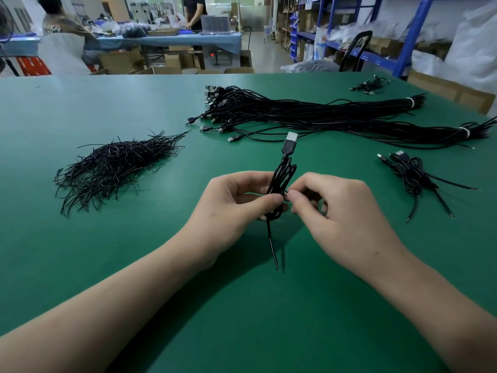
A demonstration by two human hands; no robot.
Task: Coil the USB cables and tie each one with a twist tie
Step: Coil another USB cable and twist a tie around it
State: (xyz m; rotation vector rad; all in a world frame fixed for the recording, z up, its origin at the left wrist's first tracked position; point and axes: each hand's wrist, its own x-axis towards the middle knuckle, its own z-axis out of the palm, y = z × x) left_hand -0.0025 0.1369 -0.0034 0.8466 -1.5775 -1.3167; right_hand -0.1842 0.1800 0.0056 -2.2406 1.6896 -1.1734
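Observation:
A coiled black USB cable (283, 173) stands upright above the green table (161, 251), its silver plug at the top and its bare tail hanging down. My left hand (231, 203) pinches the coil at its middle. My right hand (330, 208) pinches a black twist tie (285, 194) wrapped around the coil's waist. A heap of loose twist ties (113, 165) lies to the left. Two long bundles of uncoiled USB cables (309, 114) stretch across the back right. A few coiled, tied cables (411, 173) lie to the right.
Another small cluster of cables (371, 86) sits at the far right corner of the table. Beyond the table are cardboard boxes, a blue-covered bench with people at it, and blue shelving (408, 36) along the right.

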